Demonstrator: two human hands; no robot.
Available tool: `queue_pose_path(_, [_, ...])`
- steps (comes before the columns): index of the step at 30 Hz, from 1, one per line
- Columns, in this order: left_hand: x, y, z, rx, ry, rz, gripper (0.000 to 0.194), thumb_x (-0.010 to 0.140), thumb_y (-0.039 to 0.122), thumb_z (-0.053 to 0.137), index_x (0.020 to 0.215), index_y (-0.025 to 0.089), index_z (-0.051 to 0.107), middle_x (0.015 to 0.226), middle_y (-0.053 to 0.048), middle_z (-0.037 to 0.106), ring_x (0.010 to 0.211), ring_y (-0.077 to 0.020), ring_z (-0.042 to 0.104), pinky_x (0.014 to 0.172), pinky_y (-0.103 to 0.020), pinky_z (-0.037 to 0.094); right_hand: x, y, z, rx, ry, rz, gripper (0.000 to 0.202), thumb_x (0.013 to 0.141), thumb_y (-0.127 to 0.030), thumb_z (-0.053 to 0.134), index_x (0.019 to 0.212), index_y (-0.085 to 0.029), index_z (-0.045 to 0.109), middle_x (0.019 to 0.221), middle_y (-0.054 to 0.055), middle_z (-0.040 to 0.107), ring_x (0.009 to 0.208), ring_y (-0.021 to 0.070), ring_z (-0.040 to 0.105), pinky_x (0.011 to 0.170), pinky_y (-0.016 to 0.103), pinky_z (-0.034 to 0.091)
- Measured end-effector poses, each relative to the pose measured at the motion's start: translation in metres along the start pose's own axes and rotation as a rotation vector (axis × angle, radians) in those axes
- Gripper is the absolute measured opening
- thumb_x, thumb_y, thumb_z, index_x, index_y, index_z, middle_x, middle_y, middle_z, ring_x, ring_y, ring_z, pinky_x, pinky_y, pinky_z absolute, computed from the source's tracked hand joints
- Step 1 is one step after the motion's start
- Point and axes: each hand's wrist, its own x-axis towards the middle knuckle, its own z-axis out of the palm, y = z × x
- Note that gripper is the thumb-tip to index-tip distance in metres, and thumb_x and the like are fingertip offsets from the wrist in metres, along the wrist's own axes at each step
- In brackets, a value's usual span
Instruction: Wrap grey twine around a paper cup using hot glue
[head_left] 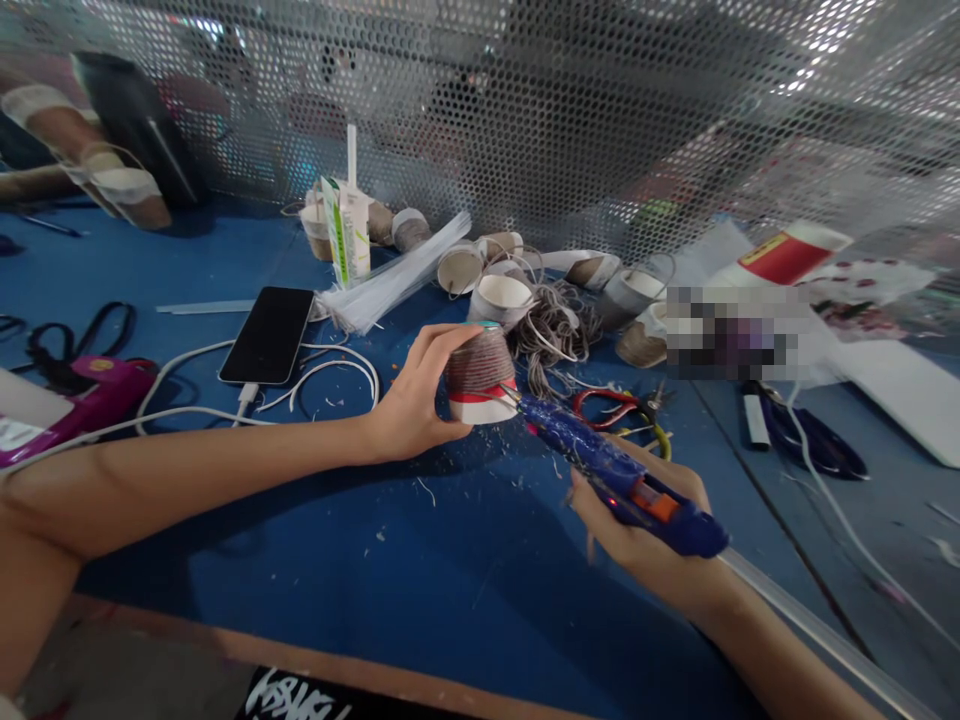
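The cord-wrapped cup point(481, 365) is clamped in the left hand's point(415, 395) grip, wide rim downward. In the right hand's point(654, 566) grip, the blue glue gun point(592, 450) is clasped, its long axis slanted up-left, 1 nozzle pointed at the cup's right side; whether contact is made cannot be told.

From the middle of my view, I see a black phone point(268, 335) at nine o'clock, a white cable point(245, 400) plugged in, a dark cylinder point(140, 130) at ten, and perforated metal point(480, 140) across twelve.
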Motion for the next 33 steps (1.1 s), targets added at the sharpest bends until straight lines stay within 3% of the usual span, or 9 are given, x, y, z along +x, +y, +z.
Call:
queue_pose_path(8, [-0.001,0.001,0.001,-0.033,0.024,-0.032,0.086,0.065,0.012,0.07,0.139,0.027,0.03,0.129,-0.01,0.044,0.123,-0.0301,0.046,0.096,-0.047,0.052,-0.001,0.003,0.0,0.043,0.038,0.062,0.024,0.081,-0.019,0.059,0.061,-0.024,0.046,0.046,-0.005,0.052,0.039,0.0115,0.052,0.039,0.024,0.042])
queue_pose_path(13, [0.0,0.0,0.001,-0.021,0.021,-0.053,0.088,0.065,0.013,0.07,0.141,0.026,0.028,0.132,-0.012,0.043,0.126,-0.0312,0.044,0.102,-0.051,0.048,0.008,0.017,-0.006,0.054,-0.005,0.047,0.018,0.083,-0.027,0.061,0.068,-0.023,0.051,0.054,-0.002,0.057,0.042,0.0123,0.053,0.042,0.026,0.042])
queue_pose_path(17, [0.0,-0.002,0.001,-0.051,0.014,-0.055,0.09,0.067,0.017,0.07,0.143,0.025,0.024,0.135,-0.014,0.04,0.127,-0.0317,0.044,0.104,-0.053,0.046,0.025,0.039,-0.021,-0.251,0.009,-0.038,0.023,0.08,-0.039,0.063,0.072,-0.024,0.048,0.065,0.001,0.057,0.051,0.0161,0.054,0.048,0.03,0.041])
queue_pose_path(20, [-0.001,-0.004,0.002,-0.074,0.016,-0.057,0.089,0.068,0.021,0.072,0.143,0.024,0.024,0.134,-0.014,0.04,0.127,-0.0318,0.044,0.104,-0.053,0.046,0.035,0.057,-0.027,-0.557,-0.059,0.009,0.032,0.066,-0.036,0.074,0.071,-0.024,0.045,0.072,0.004,0.056,0.055,0.0183,0.053,0.046,0.029,0.034])
queue_pose_path(22, [-0.001,-0.005,0.002,-0.092,0.015,-0.051,0.089,0.068,0.022,0.072,0.143,0.023,0.025,0.134,-0.015,0.04,0.127,-0.0322,0.044,0.105,-0.054,0.045,0.036,0.066,-0.028,-0.612,-0.118,0.034,0.035,0.06,-0.033,0.077,0.073,-0.023,0.046,0.075,0.004,0.057,0.056,0.0187,0.054,0.044,0.027,0.033])
queue_pose_path(26, [0.0,-0.004,0.003,-0.112,0.004,-0.046,0.089,0.067,0.023,0.074,0.142,0.025,0.026,0.133,-0.014,0.041,0.126,-0.0321,0.044,0.105,-0.055,0.045,0.031,0.068,-0.033,-0.52,-0.204,0.042,0.04,0.062,-0.037,0.079,0.088,-0.021,0.054,0.083,0.007,0.062,0.067,0.0246,0.064,0.053,0.034,0.048])
queue_pose_path(29, [0.0,-0.003,0.002,-0.116,-0.008,-0.042,0.089,0.067,0.023,0.074,0.142,0.025,0.026,0.133,-0.013,0.04,0.126,-0.0313,0.045,0.104,-0.053,0.046,0.027,0.051,-0.043,-0.434,-0.114,-0.036,0.051,0.068,-0.045,0.078,0.106,-0.021,0.056,0.102,0.015,0.063,0.09,0.0309,0.065,0.073,0.041,0.054])
queue_pose_path(31, [0.0,-0.003,0.002,-0.121,-0.027,-0.05,0.088,0.067,0.023,0.073,0.141,0.025,0.027,0.131,-0.013,0.042,0.124,-0.0305,0.047,0.102,-0.051,0.048,0.024,0.036,-0.045,-0.316,-0.018,-0.094,0.04,0.077,-0.042,0.07,0.109,-0.023,0.055,0.111,0.015,0.06,0.1,0.031,0.063,0.082,0.042,0.054])
queue_pose_path(33, [-0.001,-0.003,0.002,-0.127,-0.052,-0.066,0.087,0.067,0.024,0.074,0.141,0.025,0.028,0.128,-0.013,0.044,0.121,-0.0301,0.049,0.1,-0.051,0.049,0.019,0.02,-0.039,-0.053,-0.007,-0.124,0.025,0.087,-0.037,0.06,0.108,-0.027,0.053,0.12,0.013,0.058,0.092,0.0243,0.065,0.076,0.038,0.056])
